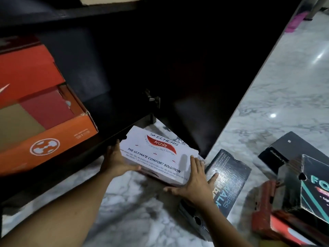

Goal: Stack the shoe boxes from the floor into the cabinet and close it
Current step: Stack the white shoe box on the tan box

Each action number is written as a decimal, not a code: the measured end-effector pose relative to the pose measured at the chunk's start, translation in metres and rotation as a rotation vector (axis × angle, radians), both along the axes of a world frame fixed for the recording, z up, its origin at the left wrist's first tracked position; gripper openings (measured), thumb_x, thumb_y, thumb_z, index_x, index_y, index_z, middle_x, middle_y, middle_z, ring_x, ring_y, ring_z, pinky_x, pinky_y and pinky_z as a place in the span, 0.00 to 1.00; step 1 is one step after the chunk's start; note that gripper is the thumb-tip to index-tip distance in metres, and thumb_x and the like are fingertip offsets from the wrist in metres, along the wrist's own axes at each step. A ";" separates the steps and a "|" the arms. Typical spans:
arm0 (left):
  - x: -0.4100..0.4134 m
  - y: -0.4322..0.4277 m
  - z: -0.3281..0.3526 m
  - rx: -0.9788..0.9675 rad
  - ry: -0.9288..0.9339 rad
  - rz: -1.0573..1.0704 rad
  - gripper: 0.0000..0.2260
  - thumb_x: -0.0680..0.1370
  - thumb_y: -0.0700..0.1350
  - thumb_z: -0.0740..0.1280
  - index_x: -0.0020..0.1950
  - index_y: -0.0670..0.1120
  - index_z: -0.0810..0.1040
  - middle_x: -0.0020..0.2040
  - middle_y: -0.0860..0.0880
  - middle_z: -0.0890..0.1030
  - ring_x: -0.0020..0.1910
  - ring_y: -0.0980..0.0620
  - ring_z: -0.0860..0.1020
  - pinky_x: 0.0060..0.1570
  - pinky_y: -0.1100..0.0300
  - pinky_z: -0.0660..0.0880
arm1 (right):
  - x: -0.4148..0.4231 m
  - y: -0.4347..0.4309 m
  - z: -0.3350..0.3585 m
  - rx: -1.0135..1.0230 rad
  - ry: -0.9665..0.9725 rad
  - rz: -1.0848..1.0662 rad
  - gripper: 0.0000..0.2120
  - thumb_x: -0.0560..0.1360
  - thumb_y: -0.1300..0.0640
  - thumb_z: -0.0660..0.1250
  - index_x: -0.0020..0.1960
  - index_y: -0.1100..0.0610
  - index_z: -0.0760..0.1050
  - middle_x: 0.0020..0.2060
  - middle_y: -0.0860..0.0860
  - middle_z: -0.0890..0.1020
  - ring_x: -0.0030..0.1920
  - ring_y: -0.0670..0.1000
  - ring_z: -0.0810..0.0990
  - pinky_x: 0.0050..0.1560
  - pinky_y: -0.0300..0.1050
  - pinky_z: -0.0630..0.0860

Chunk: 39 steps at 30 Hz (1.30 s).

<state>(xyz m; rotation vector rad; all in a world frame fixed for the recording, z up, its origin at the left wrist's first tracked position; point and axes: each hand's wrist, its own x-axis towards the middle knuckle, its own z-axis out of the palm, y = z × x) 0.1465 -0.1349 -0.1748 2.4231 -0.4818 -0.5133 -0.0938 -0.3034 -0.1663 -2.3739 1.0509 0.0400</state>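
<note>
A white Skechers shoe box (156, 154) is held between my two hands just above the marble floor, in front of the dark cabinet (124, 72). My left hand (115, 160) grips its left end, thumb along the near edge. My right hand (195, 177) presses flat against its right end with straight fingers. An orange shoe box (41, 111) with its lid partly off sits on the cabinet's shelf at left. The cabinet door (222, 86) stands open to the right.
On the floor at right lie a black Skechers box (229, 182), a black lid (284, 150), a dark box with teal lettering (309, 191) and a red box (267, 218) beneath it. Marble floor (135, 211) shows below my arms.
</note>
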 end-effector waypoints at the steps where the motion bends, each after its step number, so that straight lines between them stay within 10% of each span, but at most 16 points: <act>1: -0.010 0.015 -0.004 -0.026 -0.027 0.047 0.67 0.50 0.61 0.85 0.81 0.49 0.52 0.73 0.43 0.62 0.74 0.43 0.60 0.70 0.51 0.66 | 0.003 -0.003 0.001 0.019 0.001 0.051 0.74 0.49 0.18 0.66 0.79 0.48 0.31 0.78 0.41 0.36 0.77 0.44 0.34 0.73 0.70 0.33; 6: -0.050 0.069 -0.025 -0.141 -0.158 0.244 0.56 0.51 0.58 0.85 0.75 0.56 0.62 0.64 0.45 0.67 0.68 0.43 0.66 0.62 0.49 0.72 | 0.034 -0.013 0.004 0.057 0.043 0.273 0.76 0.46 0.22 0.68 0.79 0.49 0.32 0.80 0.45 0.40 0.80 0.49 0.48 0.77 0.66 0.43; 9: -0.058 0.087 -0.034 -0.150 -0.167 0.313 0.58 0.49 0.61 0.84 0.75 0.54 0.63 0.63 0.46 0.70 0.66 0.45 0.68 0.61 0.49 0.74 | 0.055 -0.018 0.001 0.255 -0.082 0.284 0.78 0.48 0.35 0.83 0.80 0.48 0.33 0.80 0.47 0.53 0.77 0.51 0.61 0.74 0.48 0.63; 15: -0.047 0.107 -0.050 -0.212 -0.154 0.234 0.57 0.49 0.68 0.81 0.75 0.57 0.65 0.63 0.53 0.75 0.64 0.54 0.73 0.63 0.53 0.74 | 0.067 -0.040 -0.019 0.519 -0.286 0.253 0.71 0.53 0.55 0.87 0.80 0.49 0.41 0.62 0.33 0.70 0.66 0.42 0.70 0.55 0.24 0.69; 20: -0.039 0.109 -0.064 -0.324 -0.086 0.203 0.57 0.49 0.65 0.84 0.74 0.66 0.62 0.64 0.57 0.79 0.64 0.57 0.78 0.63 0.49 0.76 | 0.069 -0.049 -0.041 0.614 -0.353 0.238 0.70 0.48 0.46 0.89 0.80 0.45 0.51 0.68 0.42 0.73 0.70 0.43 0.71 0.70 0.49 0.73; 26: -0.034 0.104 -0.034 -0.404 -0.080 0.223 0.61 0.45 0.64 0.85 0.75 0.68 0.61 0.62 0.60 0.80 0.63 0.59 0.78 0.64 0.50 0.76 | 0.074 -0.039 -0.011 0.644 -0.448 0.217 0.67 0.48 0.45 0.88 0.79 0.44 0.56 0.69 0.48 0.72 0.72 0.50 0.71 0.70 0.52 0.72; 30: -0.025 0.096 0.026 -0.425 -0.169 0.169 0.60 0.46 0.62 0.85 0.75 0.58 0.64 0.61 0.61 0.80 0.62 0.58 0.77 0.62 0.56 0.74 | 0.073 -0.034 0.048 0.591 -0.558 0.310 0.56 0.57 0.63 0.86 0.76 0.45 0.59 0.65 0.60 0.77 0.66 0.61 0.77 0.62 0.62 0.77; 35: -0.021 0.089 0.124 -0.597 -0.215 0.144 0.60 0.43 0.62 0.85 0.73 0.49 0.70 0.57 0.57 0.82 0.59 0.54 0.79 0.62 0.49 0.77 | 0.055 -0.025 0.154 0.591 -0.715 0.364 0.49 0.60 0.77 0.79 0.71 0.48 0.63 0.60 0.60 0.81 0.59 0.56 0.83 0.49 0.49 0.83; 39: -0.034 0.092 0.211 -0.731 -0.293 0.082 0.59 0.41 0.70 0.80 0.70 0.56 0.71 0.51 0.68 0.82 0.55 0.65 0.79 0.54 0.68 0.75 | 0.031 -0.004 0.245 0.541 -0.827 0.369 0.44 0.61 0.79 0.77 0.68 0.52 0.64 0.50 0.49 0.86 0.52 0.50 0.85 0.43 0.40 0.83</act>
